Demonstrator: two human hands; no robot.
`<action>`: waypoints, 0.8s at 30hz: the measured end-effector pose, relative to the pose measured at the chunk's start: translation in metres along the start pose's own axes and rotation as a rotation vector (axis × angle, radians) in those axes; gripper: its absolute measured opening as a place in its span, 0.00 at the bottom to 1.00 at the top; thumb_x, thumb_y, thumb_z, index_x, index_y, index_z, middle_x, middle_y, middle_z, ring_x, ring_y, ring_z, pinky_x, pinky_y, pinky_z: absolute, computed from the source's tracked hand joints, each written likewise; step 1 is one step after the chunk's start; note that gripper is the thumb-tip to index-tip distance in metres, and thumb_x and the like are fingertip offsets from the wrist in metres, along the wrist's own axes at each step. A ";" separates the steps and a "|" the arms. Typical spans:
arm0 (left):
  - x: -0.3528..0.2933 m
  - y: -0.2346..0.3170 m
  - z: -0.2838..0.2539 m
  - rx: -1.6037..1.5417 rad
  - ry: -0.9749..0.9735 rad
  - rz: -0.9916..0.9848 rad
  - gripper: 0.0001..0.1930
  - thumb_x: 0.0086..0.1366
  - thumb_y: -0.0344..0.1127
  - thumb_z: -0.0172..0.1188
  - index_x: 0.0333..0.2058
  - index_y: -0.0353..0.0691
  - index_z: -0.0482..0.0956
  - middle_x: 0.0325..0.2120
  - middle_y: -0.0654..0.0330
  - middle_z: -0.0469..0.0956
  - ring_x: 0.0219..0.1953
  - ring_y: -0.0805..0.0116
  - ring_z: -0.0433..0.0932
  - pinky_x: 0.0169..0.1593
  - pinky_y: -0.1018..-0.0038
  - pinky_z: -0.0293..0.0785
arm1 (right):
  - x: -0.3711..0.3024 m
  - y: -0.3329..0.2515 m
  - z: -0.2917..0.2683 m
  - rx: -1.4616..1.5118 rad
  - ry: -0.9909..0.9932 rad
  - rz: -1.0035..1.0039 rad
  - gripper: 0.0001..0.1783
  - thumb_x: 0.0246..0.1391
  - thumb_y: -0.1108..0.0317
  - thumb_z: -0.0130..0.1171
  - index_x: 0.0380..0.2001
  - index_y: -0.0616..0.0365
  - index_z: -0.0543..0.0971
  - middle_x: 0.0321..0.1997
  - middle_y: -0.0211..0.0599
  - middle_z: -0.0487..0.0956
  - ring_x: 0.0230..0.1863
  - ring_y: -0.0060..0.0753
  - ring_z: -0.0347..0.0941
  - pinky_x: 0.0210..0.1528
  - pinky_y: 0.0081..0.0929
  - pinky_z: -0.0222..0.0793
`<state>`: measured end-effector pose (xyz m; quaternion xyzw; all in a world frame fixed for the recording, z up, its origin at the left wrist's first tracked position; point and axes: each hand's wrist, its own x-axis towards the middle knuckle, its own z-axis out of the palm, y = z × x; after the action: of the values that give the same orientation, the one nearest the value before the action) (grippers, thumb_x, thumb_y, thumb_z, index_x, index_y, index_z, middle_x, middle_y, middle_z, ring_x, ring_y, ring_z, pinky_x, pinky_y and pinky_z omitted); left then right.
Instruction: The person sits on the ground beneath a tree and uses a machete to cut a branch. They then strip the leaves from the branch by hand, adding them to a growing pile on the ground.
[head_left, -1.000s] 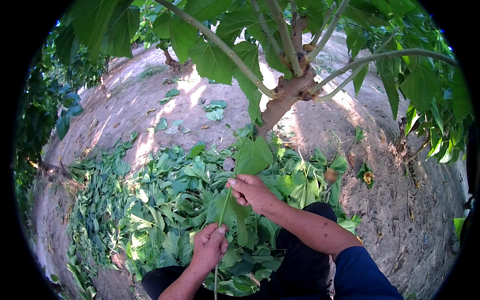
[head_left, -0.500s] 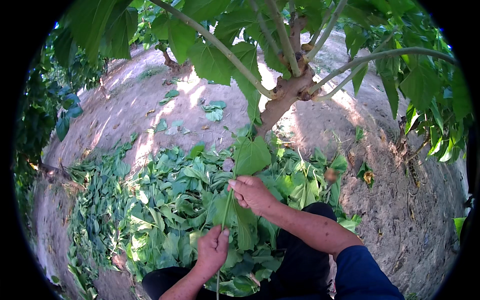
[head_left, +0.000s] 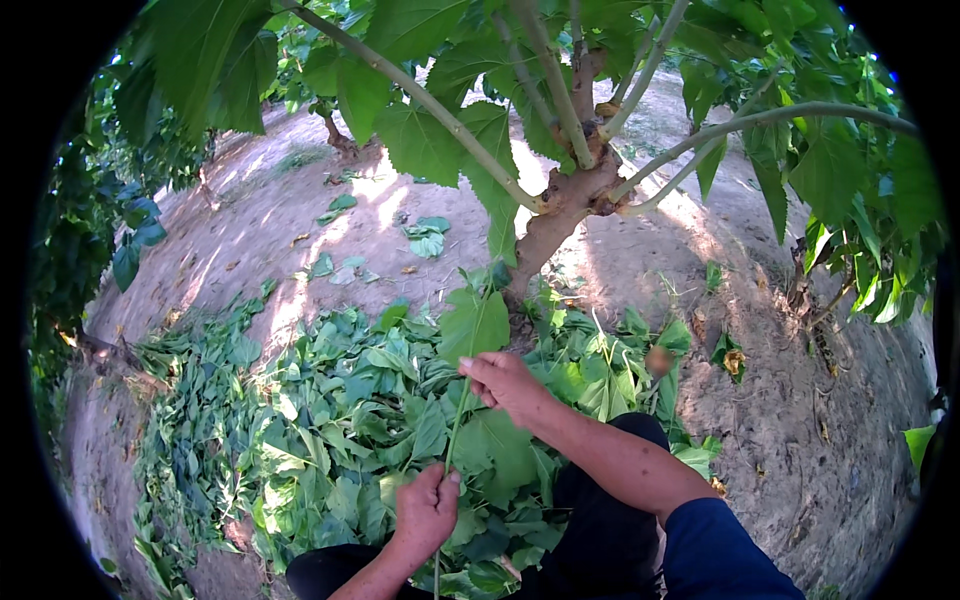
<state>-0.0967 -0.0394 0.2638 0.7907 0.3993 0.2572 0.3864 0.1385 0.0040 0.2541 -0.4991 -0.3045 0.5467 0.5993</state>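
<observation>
A thin green leafy shoot [head_left: 457, 428] slants up in front of me, its lower end passing below my left hand. My left hand [head_left: 427, 508] is closed round the lower part of this shoot, thumb upward. Higher up, my right hand [head_left: 506, 386] pinches it between thumb and fingers. Above the right hand, a broad leaf [head_left: 474, 326] and small tip leaves stand on the shoot. A large leaf [head_left: 495, 448] shows just below my right hand; whether it is attached to the shoot I cannot tell.
Loose picked leaves [head_left: 340, 410] lie in a wide heap under and left of my hands. Ahead rises a tree trunk [head_left: 550, 225] with branches [head_left: 420, 95] spreading overhead. Bare soil [head_left: 790, 450] lies to the right. My dark-trousered knee [head_left: 640, 432] is beside my right forearm.
The shoot's leafy top has shifted left and slightly down. The large leaf below my right hand now sits farther right of the stem. Both hands keep hold, the left slightly lower.
</observation>
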 end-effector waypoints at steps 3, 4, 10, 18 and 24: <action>-0.004 0.009 0.001 -0.026 -0.042 0.033 0.08 0.64 0.33 0.60 0.30 0.34 0.76 0.11 0.56 0.68 0.13 0.70 0.68 0.20 0.71 0.64 | 0.011 -0.006 -0.013 0.043 0.049 0.004 0.17 0.58 0.56 0.63 0.30 0.61 0.77 0.21 0.26 0.71 0.14 0.14 0.59 0.14 0.18 0.51; -0.005 0.014 0.001 -0.059 -0.055 0.039 0.08 0.64 0.34 0.60 0.30 0.34 0.76 0.11 0.57 0.68 0.13 0.71 0.67 0.20 0.72 0.63 | 0.013 -0.007 -0.017 0.062 0.056 0.007 0.17 0.57 0.56 0.63 0.29 0.60 0.77 0.22 0.27 0.71 0.14 0.14 0.60 0.14 0.18 0.50; -0.002 0.016 -0.005 -0.574 -0.310 -0.297 0.06 0.65 0.32 0.60 0.36 0.35 0.76 0.15 0.67 0.72 0.16 0.75 0.69 0.21 0.78 0.62 | 0.013 0.000 -0.018 0.079 0.006 0.005 0.14 0.57 0.60 0.64 0.30 0.60 0.77 0.21 0.27 0.71 0.14 0.15 0.60 0.14 0.17 0.49; 0.017 -0.004 -0.002 -1.038 -0.162 -0.420 0.12 0.71 0.40 0.53 0.39 0.35 0.75 0.16 0.59 0.73 0.13 0.72 0.67 0.18 0.77 0.62 | -0.034 0.022 0.036 -0.112 -0.420 0.145 0.16 0.58 0.58 0.65 0.24 0.58 0.77 0.18 0.24 0.73 0.15 0.13 0.61 0.16 0.16 0.51; 0.013 0.003 0.000 -0.766 -0.106 -0.403 0.12 0.72 0.39 0.53 0.31 0.38 0.75 0.14 0.66 0.70 0.13 0.79 0.63 0.18 0.81 0.58 | -0.023 0.025 0.033 -0.109 -0.343 0.181 0.18 0.58 0.54 0.63 0.28 0.60 0.78 0.20 0.24 0.72 0.15 0.13 0.61 0.15 0.15 0.51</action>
<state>-0.0886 -0.0296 0.2672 0.5086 0.4009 0.2655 0.7142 0.0951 -0.0113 0.2454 -0.4557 -0.3852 0.6581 0.4591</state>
